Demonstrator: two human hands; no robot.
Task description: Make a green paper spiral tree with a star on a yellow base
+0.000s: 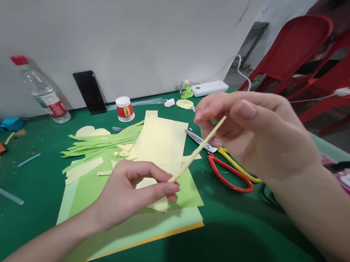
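Note:
A thin rolled yellow paper stick (196,151) stretches between both hands above the green table. My left hand (137,190) pinches its lower end between thumb and fingers. My right hand (254,135), raised higher and closer to the camera, pinches the upper end with its fingertips. Below the hands lie pale yellow paper sheets (160,142) stacked on green sheets (125,231), with cut green paper strips (97,145) fanned out to the left.
Red and yellow scissors (226,165) lie right of the papers. At the back stand a water bottle (43,93), a black phone (89,92), a small red-and-white cup (124,108) and a white power bank (209,88). Red chairs (302,52) are at the right.

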